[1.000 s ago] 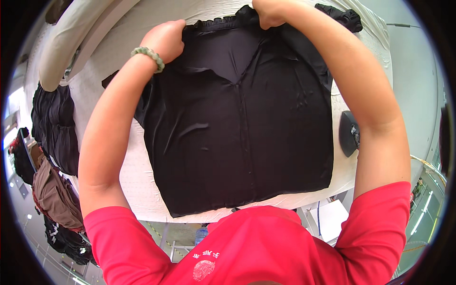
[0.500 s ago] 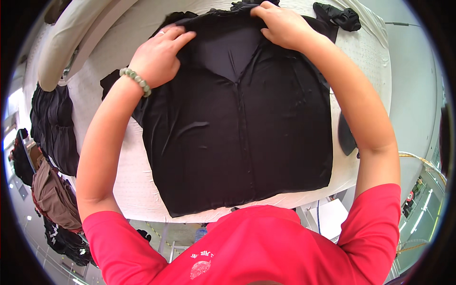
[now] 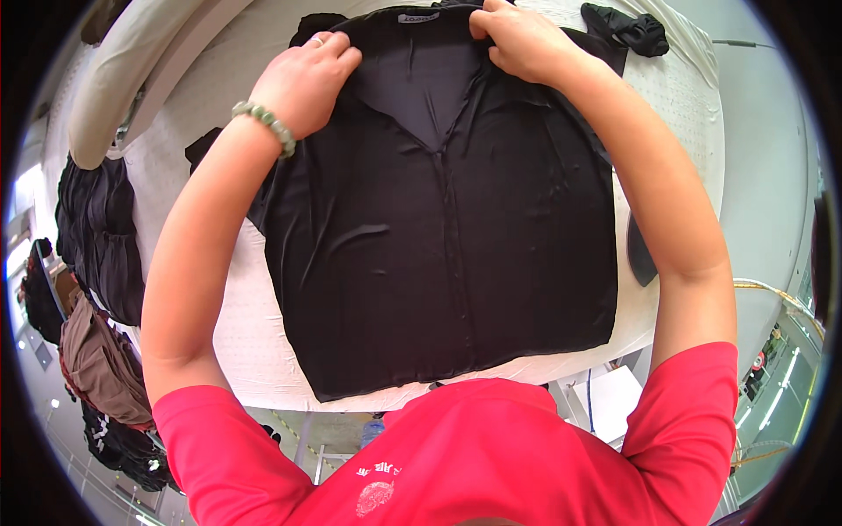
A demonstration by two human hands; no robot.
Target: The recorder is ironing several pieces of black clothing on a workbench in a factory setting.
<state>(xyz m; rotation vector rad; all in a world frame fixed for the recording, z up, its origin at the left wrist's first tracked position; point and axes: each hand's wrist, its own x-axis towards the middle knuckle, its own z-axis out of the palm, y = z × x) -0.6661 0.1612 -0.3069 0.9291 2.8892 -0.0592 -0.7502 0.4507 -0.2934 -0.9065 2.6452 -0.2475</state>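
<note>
White cloth-covered tabletop [image 3: 250,337] takes up most of the view, wrinkled along its right edge. Black blouse [image 3: 438,254] lies spread on the middle of it, V-neck at the far end, hem toward the person, front seam running down the center, a few creases on the left half. Person's red short-sleeved shirt [image 3: 491,447] fills the lower edge, pale print on the chest. Beige padded arm [image 3: 114,96] curves in at upper left, well apart from the blouse. Dark clothes [image 3: 101,237] hang in folds off to the left; brown cloth [image 3: 105,359] bunched just below them. Left hand [image 3: 303,83]: grip closed on the left neckline edge, fingers curled over the fabric. Right hand [image 3: 526,44]: grip pinching the right neckline edge, so the collar stretches between both hands. White box [image 3: 612,403] sits low at right, beyond the near edge. Gathered black sleeve end [image 3: 645,37] rests at upper right, past the right hand. Dark pointed plate [image 3: 643,254] at right, partly behind the right forearm. Green bead bracelet [image 3: 267,123] on the left wrist. Small white label [image 3: 418,18] inside the neck, between the hands. Ring [image 3: 317,40] on a left finger.
</note>
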